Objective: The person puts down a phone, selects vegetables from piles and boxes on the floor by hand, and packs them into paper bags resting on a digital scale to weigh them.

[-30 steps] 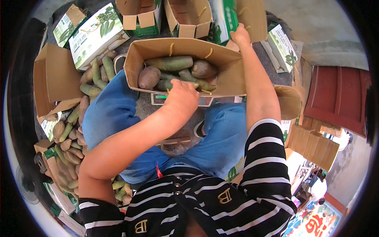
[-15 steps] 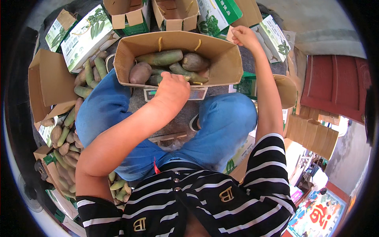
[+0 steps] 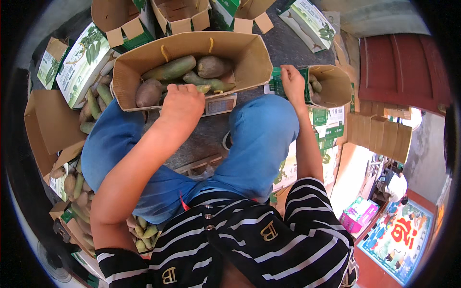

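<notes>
An open brown carton (image 3: 249, 53) with yellow cord handles stands in front of my knees. Inside lie several long green and brown fruits, such as a green fruit (image 3: 175, 68) and a rounder brown one (image 3: 149, 93). My left hand (image 3: 183, 102) is closed over the carton's near rim, fingertips just inside beside the fruits. Under the carton part of a flat device, probably a scale (image 3: 220, 104), shows. To the right, my right hand (image 3: 293, 86) has its fingers bent over the edge of a smaller green carton (image 3: 331, 72), which holds a few fruits. Its fingertips are partly hidden.
Open cartons (image 3: 182, 14) stand in a row at the back. Closed white-and-green boxes lie at the far left (image 3: 85, 67) and far right (image 3: 309, 26). Loose fruits (image 3: 79, 185) pile up by my left leg. Flattened cardboard (image 3: 379, 134) and a red door (image 3: 403, 72) are at right.
My right hand has left the big carton's far right corner and come down to the smaller carton on the right. My left hand stays on the near rim. The whole view has shifted.
</notes>
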Demonstrator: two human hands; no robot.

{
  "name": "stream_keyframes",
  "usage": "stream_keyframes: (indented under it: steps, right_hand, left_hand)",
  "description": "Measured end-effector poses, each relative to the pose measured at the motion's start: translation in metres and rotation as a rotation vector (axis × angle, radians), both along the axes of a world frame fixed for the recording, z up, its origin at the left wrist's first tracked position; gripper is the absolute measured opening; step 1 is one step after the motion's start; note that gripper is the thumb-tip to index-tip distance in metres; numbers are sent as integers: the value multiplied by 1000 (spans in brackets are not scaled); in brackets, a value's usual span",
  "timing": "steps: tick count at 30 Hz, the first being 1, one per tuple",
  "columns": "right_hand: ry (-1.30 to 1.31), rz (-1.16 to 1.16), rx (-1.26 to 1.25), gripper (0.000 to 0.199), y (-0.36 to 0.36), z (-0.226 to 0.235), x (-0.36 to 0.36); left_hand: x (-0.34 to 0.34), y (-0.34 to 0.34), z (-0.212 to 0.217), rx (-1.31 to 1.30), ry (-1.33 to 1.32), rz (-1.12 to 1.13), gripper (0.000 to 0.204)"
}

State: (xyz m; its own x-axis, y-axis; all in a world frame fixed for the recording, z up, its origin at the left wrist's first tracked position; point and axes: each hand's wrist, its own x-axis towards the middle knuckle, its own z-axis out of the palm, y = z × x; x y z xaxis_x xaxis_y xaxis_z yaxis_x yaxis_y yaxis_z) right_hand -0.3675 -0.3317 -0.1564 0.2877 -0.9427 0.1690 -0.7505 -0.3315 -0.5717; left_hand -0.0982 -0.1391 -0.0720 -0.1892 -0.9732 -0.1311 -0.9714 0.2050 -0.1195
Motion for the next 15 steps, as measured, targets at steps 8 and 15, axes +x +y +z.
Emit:
stream_keyframes:
  steps: [8, 15]
  right_hand:
    - [229, -5, -196, 19, 29, -12, -42]
    - [647, -284, 252, 29, -13, -13, -134]
  left_hand:
    - [2, 0, -1, -44, 6, -35, 14]
    - [2, -4, 7, 61, -16, -22, 15]
